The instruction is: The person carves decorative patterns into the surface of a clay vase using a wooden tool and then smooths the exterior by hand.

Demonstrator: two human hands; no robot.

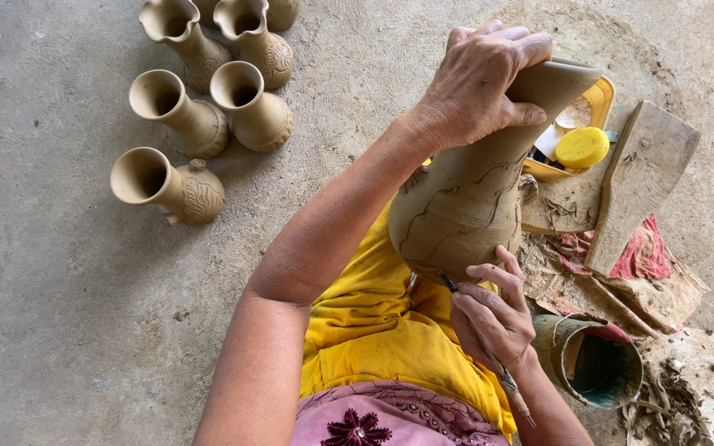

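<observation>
head | left hand (477,83) grips neck of clay vase (464,202) | right hand (493,314) pinches thin tool (489,347) under vase | five small vases (200,124) far left of vase | yellow tray (597,107) just right

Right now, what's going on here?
A person is carving lines into an unfired clay vase held tilted over their lap. The left hand grips its flared neck; the right hand presses a thin carving tool against the lower body. Wavy grooves already run across the vase. Six similar vases stand on the concrete floor. A yellow tray, a wooden paddle and a small bucket sit nearby.
</observation>
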